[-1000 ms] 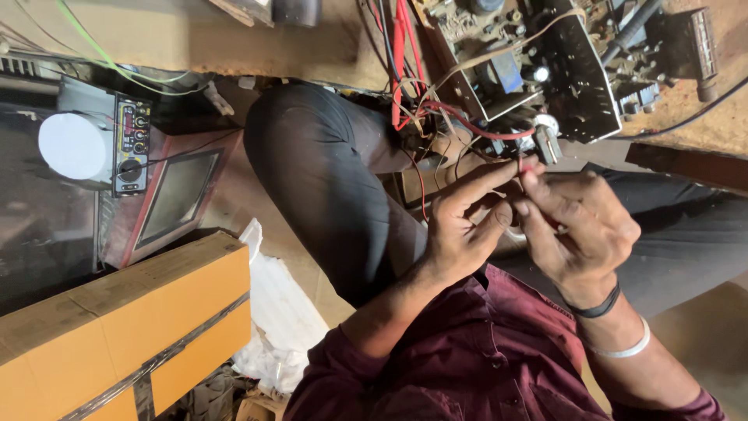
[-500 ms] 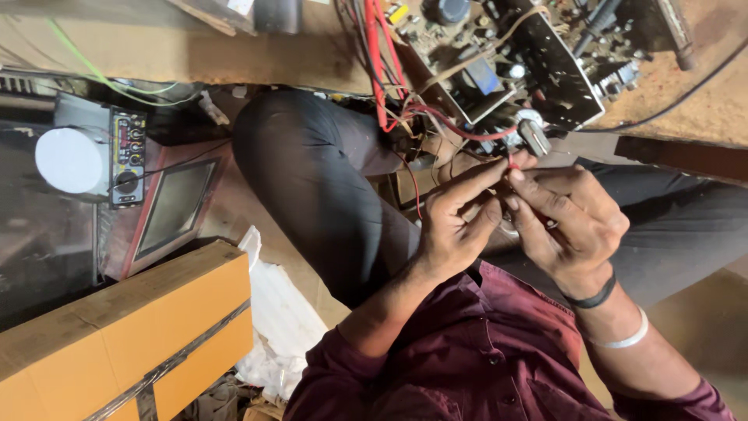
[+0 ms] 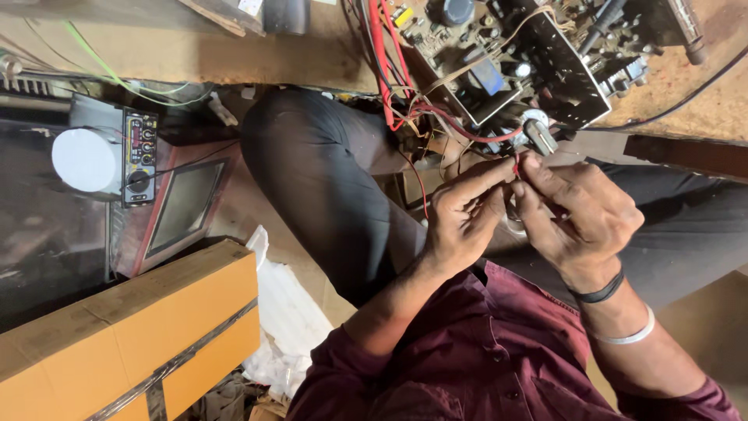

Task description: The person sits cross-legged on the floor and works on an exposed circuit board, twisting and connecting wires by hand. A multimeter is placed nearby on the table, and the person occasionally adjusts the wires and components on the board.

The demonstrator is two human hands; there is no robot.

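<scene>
Both hands meet just below the circuit board [image 3: 499, 70] that lies on the desk [image 3: 686, 86]. The left hand [image 3: 460, 222] and the right hand [image 3: 580, 218] pinch the end of a thin red wire [image 3: 467, 129] between their fingertips [image 3: 510, 168], fingers narrow and closed on it. The wire runs up from the hands to the board. A small round metal part [image 3: 538, 131] sits just under the board's edge, right above the fingertips. Far left of the board stand a small amplifier panel [image 3: 139, 156] and an orange carton [image 3: 132, 327].
</scene>
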